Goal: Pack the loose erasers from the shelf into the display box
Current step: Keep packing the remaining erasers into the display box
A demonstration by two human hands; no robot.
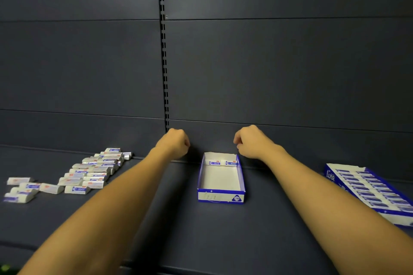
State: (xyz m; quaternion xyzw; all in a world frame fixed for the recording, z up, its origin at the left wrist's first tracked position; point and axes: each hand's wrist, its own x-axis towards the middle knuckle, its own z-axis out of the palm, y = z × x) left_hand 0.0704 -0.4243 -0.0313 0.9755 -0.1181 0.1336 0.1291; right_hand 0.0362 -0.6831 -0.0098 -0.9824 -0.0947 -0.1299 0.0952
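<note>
Dark shelf [174, 219] carries loose erasers [89, 174] left, display box [220, 195] centre, full box [368, 187] right

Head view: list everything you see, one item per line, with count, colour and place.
Display box: one, blue and white, centre of shelf, open top.
Erasers in box: two, white with blue sleeves, side by side at the far end.
Loose erasers: over twenty, white and blue, rows and strays at left.
Full box: one, blue and white, packed, right edge.
Shelf: one, dark grey.
Left hand: curled, empty, left of box.
Right hand: curled, above box's far right corner.
</note>
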